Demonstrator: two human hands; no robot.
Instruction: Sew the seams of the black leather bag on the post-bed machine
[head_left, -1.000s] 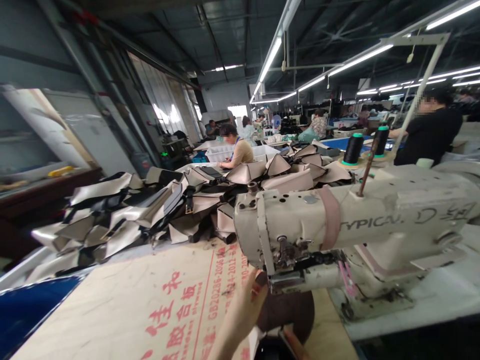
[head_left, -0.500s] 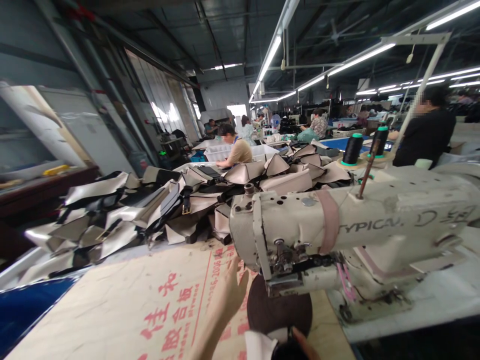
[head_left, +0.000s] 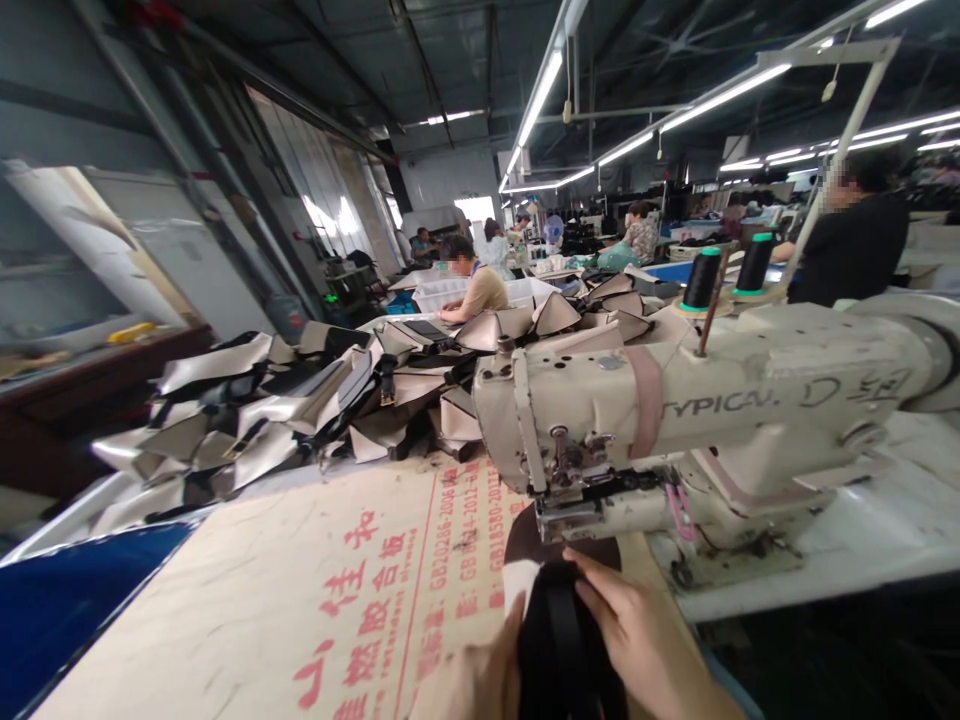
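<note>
A black-and-beige bag piece (head_left: pixel 559 640) is held between my hands at the bottom of the view, just in front of the sewing machine (head_left: pixel 570 420). On its left edge my left hand (head_left: pixel 480 665) grips it, partly blurred and cut off by the frame. My right hand (head_left: pixel 637 625) holds the right side, fingers bent over the black part near its top. Behind the piece, a dark brown round disc (head_left: pixel 521 538) lies on the board below the machine's head, partly covered. How the piece meets the needle area is hidden.
A plywood board (head_left: pixel 300 590) with red print covers the left of the table. Beyond it lies a large heap of similar beige-and-black pieces (head_left: pixel 285 410). Black thread cones (head_left: pixel 701 280) stand behind the machine. Other people (head_left: pixel 480 285) work farther back.
My left hand has come back from beside the machine's head to the bag piece. The piece and my right hand have risen farther into view. The camera has shifted slightly.
</note>
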